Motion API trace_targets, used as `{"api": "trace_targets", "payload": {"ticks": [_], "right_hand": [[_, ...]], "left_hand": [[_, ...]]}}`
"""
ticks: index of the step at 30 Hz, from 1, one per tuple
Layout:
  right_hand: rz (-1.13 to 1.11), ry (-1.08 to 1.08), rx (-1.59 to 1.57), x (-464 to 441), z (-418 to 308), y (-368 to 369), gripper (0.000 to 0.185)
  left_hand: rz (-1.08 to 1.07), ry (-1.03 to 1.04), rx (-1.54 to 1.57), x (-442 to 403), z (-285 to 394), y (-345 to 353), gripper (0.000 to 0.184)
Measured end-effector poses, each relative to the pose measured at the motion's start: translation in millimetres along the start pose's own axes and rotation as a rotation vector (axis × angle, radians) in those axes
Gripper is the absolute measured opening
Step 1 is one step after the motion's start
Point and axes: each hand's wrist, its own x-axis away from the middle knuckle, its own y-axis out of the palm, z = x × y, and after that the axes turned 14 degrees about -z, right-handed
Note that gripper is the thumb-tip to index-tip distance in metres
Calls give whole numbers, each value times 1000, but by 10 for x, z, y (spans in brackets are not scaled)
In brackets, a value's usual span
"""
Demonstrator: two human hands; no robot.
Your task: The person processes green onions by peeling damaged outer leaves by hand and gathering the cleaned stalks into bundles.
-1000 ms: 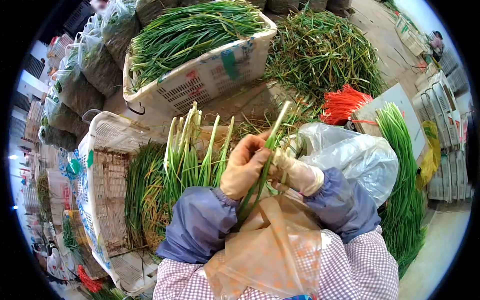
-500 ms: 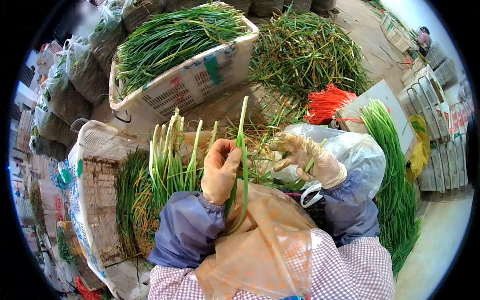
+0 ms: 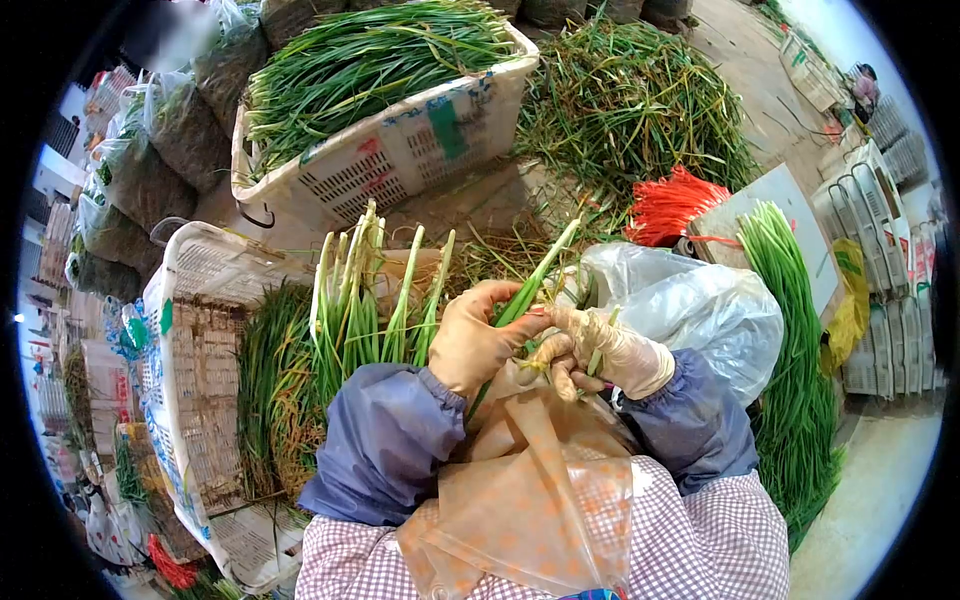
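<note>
A green chive stalk (image 3: 545, 265) is pinched in my left hand (image 3: 472, 345), its pale end pointing up and right. My right hand (image 3: 620, 352), in a thin, stained glove, has its fingers curled against the left fingertips, close beside the stalk. A narrow pale-green strip (image 3: 597, 358) shows between the right fingers; its kind is unclear. Below both hands, a brown translucent apron (image 3: 520, 490) covers my lap. At my left, several uncleaned stalks (image 3: 375, 290) lean with pale ends up in a white plastic crate (image 3: 185, 440), beside darker leaves with yellowed parts.
A second white crate (image 3: 400, 150), heaped with chives (image 3: 370, 75), stands ahead. Right of it lies a mound of leaf scraps (image 3: 640, 110). Red ties (image 3: 680, 205), a clear plastic bag (image 3: 690, 310) and a long chive pile (image 3: 795, 400) are on my right.
The stalk has tipped from near upright to slanting right. My right hand has moved left and closed in against my left hand, which has shifted slightly right.
</note>
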Motion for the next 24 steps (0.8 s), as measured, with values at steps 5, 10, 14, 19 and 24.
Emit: {"api": "trace_targets", "payload": {"ticks": [5, 10, 14, 19, 24], "right_hand": [[-117, -121, -283, 70, 59, -22, 70], [43, -300, -223, 376, 50, -299, 70], [389, -322, 262, 345, -309, -328, 55], [543, -256, 328, -356, -361, -76, 37], [770, -628, 735, -297, -762, -623, 34]], "left_hand": [[-118, -1, 378, 32, 15, -62, 13], [150, 41, 405, -11, -66, -178, 8], [94, -50, 355, 29, -13, -123, 11], [15, -68, 258, 39, -29, 156, 13], [-183, -337, -77, 237, 12, 66, 16]]}}
